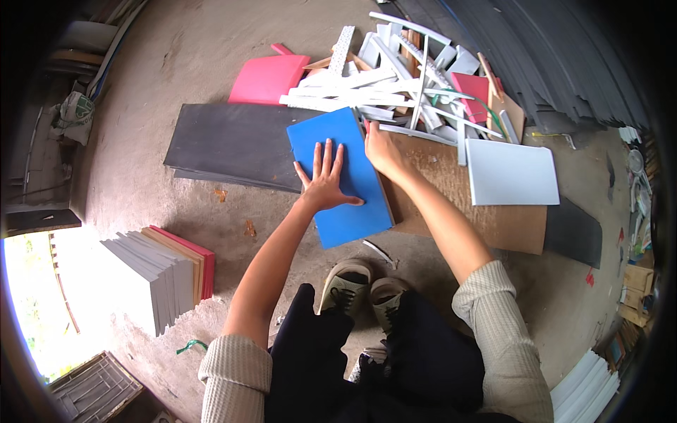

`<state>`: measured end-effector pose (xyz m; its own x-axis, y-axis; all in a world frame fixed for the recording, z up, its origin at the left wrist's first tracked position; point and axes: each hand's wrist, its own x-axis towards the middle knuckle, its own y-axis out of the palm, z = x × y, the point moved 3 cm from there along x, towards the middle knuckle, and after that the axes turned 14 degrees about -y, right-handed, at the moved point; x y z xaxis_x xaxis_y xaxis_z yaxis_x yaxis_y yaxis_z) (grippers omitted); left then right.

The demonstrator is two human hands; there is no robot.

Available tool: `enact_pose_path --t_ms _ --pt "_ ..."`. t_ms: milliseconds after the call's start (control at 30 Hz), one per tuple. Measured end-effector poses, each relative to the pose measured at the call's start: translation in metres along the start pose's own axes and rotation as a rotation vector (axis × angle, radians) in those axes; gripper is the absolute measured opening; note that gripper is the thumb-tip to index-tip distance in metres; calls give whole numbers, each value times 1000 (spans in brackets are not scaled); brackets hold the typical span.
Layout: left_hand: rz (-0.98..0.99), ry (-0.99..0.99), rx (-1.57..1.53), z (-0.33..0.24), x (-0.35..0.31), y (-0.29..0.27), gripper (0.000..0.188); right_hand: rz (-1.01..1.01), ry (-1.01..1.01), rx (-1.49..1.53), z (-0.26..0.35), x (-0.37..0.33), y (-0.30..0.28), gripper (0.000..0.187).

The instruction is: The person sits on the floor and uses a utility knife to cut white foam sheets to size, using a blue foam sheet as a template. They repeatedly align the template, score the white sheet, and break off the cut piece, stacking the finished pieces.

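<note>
A blue foam-like sheet (360,211) lies slanted in front of me, over the meeting ends of a black board (226,144) and a worn brown board (486,222). My left hand (326,185) rests flat on the blue sheet, fingers spread. At the sheet's upper right edge my right hand (384,151) is closed round a small red tool (367,125); the fist hides most of it, so its kind does not show.
Beyond the sheet is a heap of white offcut strips (381,77), with a red sheet (268,79) at its left. A white sheet (513,173) lies at right. Upright grey and red sheets (166,275) stand at left. Dark sheets (550,56) are piled far right.
</note>
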<state>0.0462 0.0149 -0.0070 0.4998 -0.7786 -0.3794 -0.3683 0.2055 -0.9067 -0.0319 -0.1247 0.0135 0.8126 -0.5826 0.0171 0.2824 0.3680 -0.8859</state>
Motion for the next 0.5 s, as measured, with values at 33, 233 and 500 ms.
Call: enact_pose_path --t_ms 33,233,500 --pt "46 -23 -14 2 -2 -1 132 34 27 1 3 13 8 26" --pt "19 -31 -11 8 -5 -3 132 163 96 69 19 37 10 30" --pt "-7 -45 22 14 -3 -2 133 258 81 123 24 -103 3 24"
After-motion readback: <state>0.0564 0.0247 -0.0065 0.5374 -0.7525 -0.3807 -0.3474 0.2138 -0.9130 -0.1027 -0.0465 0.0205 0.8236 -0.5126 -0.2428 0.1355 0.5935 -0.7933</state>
